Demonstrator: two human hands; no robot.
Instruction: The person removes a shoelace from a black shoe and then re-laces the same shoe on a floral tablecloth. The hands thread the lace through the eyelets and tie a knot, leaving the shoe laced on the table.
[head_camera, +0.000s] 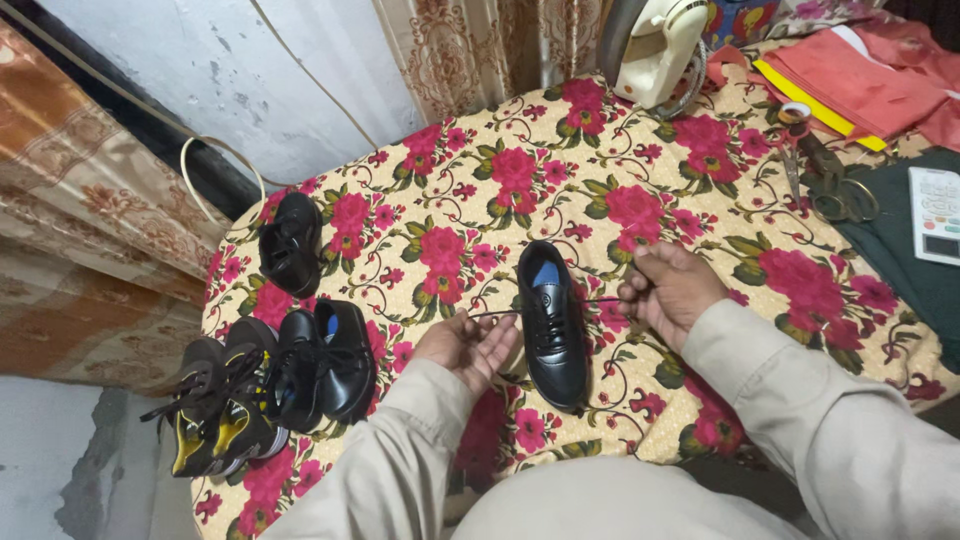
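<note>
On floral bedspread (640, 140): left hand (462, 345) and right hand (668, 288) each pinched on black lace (497, 314) ends of small black lace-up shoe (552, 325); keep tension equal.

The black shoe (553, 325) looks like smooth, glossy leather with a thin cord lace (492, 314); the flowered table cover (640, 200) is soft matt cloth; the iron (660, 45) is shiny cream plastic

Home workroom: floral-clothed table (480, 200), iron (655, 45), scissors (835, 185).
</note>
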